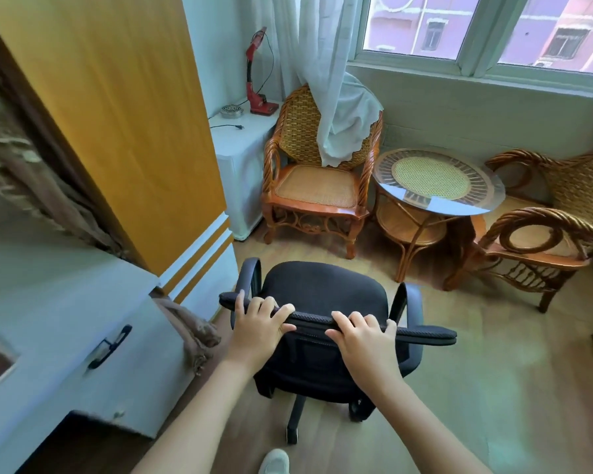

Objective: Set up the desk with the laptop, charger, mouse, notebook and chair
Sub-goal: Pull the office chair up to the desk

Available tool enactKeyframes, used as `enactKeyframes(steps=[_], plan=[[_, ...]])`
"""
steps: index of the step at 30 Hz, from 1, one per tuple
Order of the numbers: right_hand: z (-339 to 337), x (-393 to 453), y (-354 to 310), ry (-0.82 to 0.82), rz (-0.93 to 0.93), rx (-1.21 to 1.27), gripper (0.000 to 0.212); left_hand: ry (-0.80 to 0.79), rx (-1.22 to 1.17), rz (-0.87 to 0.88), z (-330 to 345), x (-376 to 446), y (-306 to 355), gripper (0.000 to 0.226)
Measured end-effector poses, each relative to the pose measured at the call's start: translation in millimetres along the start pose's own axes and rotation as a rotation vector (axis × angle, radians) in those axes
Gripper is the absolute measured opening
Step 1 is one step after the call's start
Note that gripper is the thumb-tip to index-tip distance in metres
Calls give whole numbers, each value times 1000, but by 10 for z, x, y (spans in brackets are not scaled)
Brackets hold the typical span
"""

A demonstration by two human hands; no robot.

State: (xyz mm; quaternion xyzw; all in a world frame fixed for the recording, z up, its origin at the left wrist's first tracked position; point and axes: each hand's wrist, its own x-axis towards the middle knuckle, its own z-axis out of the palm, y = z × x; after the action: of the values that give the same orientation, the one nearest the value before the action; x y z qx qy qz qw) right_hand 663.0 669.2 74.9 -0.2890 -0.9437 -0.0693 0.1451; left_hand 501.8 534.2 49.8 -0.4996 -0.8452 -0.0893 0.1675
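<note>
Head view: looking down at a black fabric swivel office chair (322,295) on a pale wood floor (493,371).
Left hand (257,325): fingers curled over the chair's backrest top edge, gripping it.
Right hand (363,340): wrapped over the same edge, just beside the left.
Chair position: near a white drawer cabinet (65,319), seat facing the woven rattan armchair (319,172) and round glass-topped rattan table (435,181).

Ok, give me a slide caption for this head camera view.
Both hands, left hand and right hand, grip the black office chair backrest's top edge beside the desk.
</note>
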Motion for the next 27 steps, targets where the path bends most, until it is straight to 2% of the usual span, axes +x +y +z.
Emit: enactKeyframes(steps=[6,17,27], plan=[[-190,-712,-24,31,-127,14,38,25,57,-134,-320,-860,392,31],[-529,-1766,-459,41,-326,89,39,17,151,-302,-927,-2285,664,32],[-838,-2819,-680,79,-551,186,36,93,287,-517,-1437,-3769,1259,33]])
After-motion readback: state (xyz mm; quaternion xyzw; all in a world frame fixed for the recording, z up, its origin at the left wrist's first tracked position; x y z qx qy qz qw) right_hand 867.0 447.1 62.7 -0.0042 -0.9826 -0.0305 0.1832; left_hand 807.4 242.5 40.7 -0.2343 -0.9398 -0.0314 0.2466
